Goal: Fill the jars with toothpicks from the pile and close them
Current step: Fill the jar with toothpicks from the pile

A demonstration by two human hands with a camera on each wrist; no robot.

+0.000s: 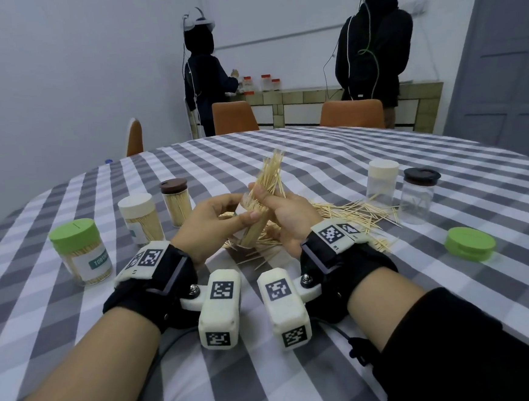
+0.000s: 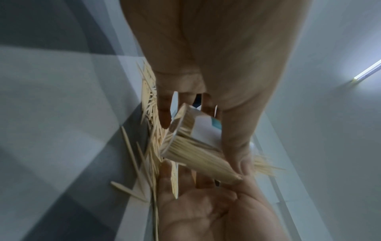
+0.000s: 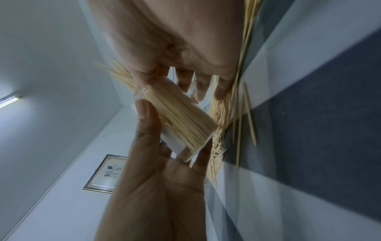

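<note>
Open jar (image 1: 252, 225), tilted, held above the pile (image 1: 346, 216) between both hands. Left hand (image 1: 209, 225) grips the jar's body, thumb on its side. Right hand (image 1: 284, 213) pinches a toothpick bundle (image 1: 270, 176) at the jar's mouth; the ends fan out above the fingers. Green lid (image 1: 469, 243) lies well right.

Jar (image 1: 253, 229) mouth hidden behind fingers (image 1: 261, 197); green-lidded jar's label (image 1: 98, 261) partly unreadable.
</note>
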